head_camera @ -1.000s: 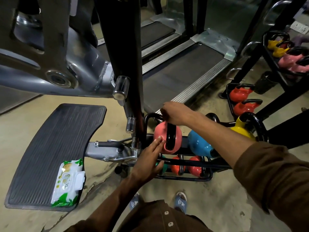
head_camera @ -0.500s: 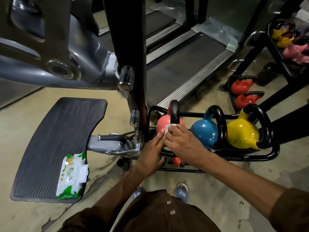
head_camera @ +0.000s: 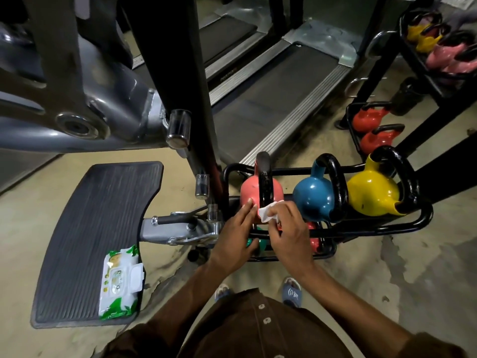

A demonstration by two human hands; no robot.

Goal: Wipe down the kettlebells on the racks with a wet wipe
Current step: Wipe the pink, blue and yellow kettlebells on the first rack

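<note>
Steady pink kettlebell (head_camera: 251, 192) with straight-fingered left hand (head_camera: 236, 233), rubbing wet wipe (head_camera: 265, 213), pinched in right hand (head_camera: 289, 233), firmly around body and handle.

No word or number can be read with certainty. The side rail of the nearer treadmill (head_camera: 271, 99) carries a short line of small pale lettering, too small to make out. The pack of wet wipes (head_camera: 120, 282) has a printed label with green leaves and a round picture; its letters are blurred. The slipper (head_camera: 293, 293) on the right foot bears a white sign of curved arcs, like a wireless symbol. A pale sheet (head_camera: 462, 1) at the upper right shows illegible print.
</note>
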